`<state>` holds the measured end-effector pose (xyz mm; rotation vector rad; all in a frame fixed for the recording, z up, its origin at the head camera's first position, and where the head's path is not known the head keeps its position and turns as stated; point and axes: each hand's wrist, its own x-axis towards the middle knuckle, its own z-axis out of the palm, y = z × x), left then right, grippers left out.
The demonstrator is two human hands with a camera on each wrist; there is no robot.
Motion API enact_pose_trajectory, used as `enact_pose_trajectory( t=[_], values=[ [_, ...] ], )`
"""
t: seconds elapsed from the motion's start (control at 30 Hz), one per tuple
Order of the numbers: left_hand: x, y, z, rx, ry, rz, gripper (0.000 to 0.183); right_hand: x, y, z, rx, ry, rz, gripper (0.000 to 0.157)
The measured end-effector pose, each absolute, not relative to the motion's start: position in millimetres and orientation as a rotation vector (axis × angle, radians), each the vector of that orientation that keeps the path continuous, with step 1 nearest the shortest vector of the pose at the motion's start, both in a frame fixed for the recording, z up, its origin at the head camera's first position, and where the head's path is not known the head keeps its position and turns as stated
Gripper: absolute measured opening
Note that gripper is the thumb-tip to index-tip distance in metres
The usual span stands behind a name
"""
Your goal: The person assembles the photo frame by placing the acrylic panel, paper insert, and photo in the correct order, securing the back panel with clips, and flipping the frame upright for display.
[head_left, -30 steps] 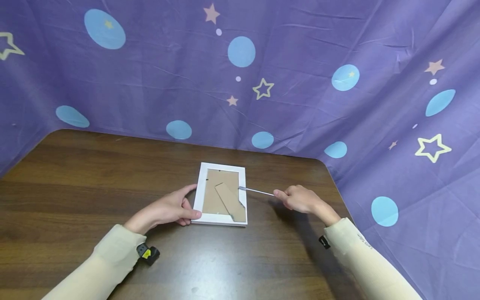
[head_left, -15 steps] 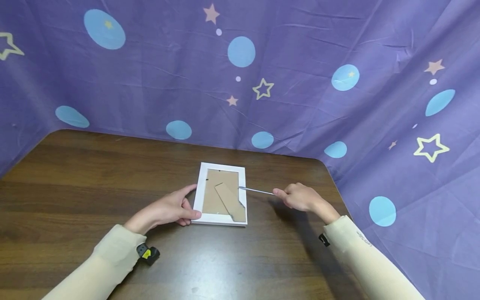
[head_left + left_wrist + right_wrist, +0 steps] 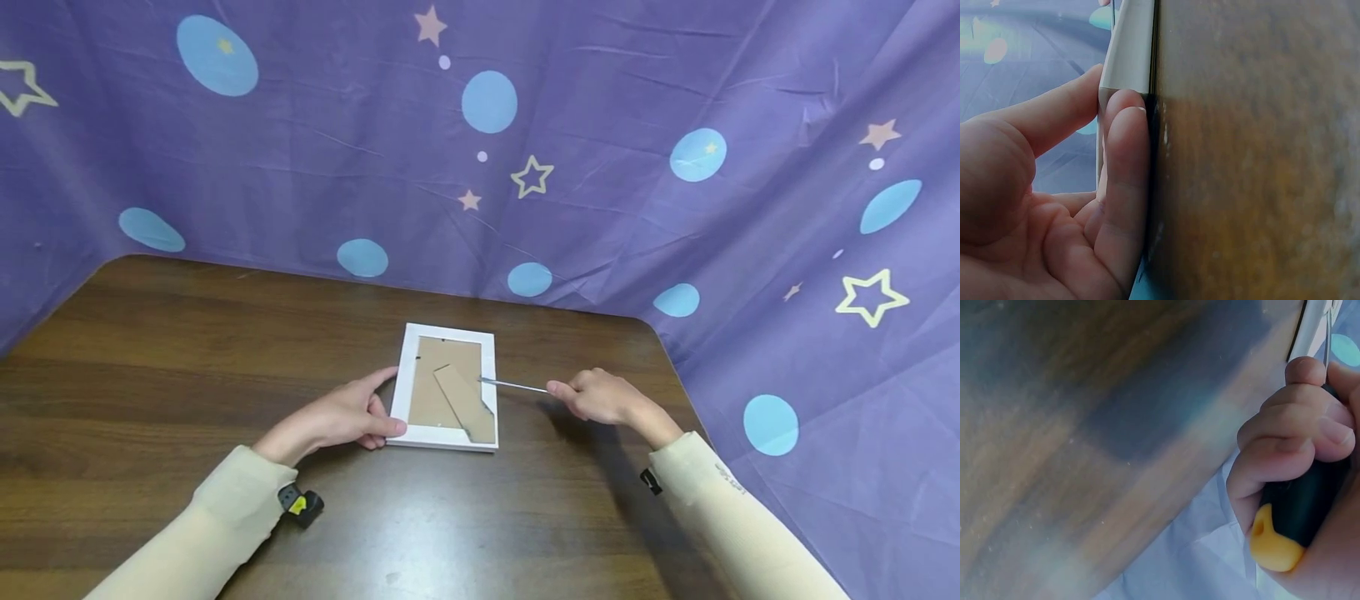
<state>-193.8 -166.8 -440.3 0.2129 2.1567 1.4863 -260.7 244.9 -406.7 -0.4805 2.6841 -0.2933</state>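
Observation:
A white picture frame lies face down on the wooden table, its brown backboard and slanted stand upward. At its near left corner my left hand holds it, thumb on the rim and fingers along the side. The left wrist view shows those fingers against the frame's edge. My right hand grips a screwdriver, whose dark and yellow handle shows in the right wrist view. The thin shaft reaches left across the frame's right rim, with the tip at the backboard's right edge.
The brown wooden table extends around the frame. A purple curtain with stars and blue dots hangs along its back and right sides. Black straps with small devices sit on the wrists.
The head view has shifted slightly. The screwdriver dips a little from half a second ago, its tip staying at the backboard's right edge. My left hand keeps its hold on the picture frame.

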Motion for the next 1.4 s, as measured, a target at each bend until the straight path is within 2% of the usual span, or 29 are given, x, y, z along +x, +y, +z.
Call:
enact_pose_trajectory(
  t=[0.73,0.97,1.2,1.4],
  values=[
    [-196,-165,-439,0.219,2.149,1.489,0.106,-268,248,-404,-0.49,2.657,-0.32,0.068],
    [-197,-168,-440,0.269,2.161,1.476,0.109,-283,233,-378,-0.517,2.624,-0.138,0.071],
    [-197,-171,-440,0.246,2.18,1.447,0.109,-288,209,-346,-0.512,2.682,0.168,0.061],
    [-196,-168,-442,0.257,2.178,1.459,0.11,-285,219,-358,-0.503,2.657,0.068,0.066]
  ],
)
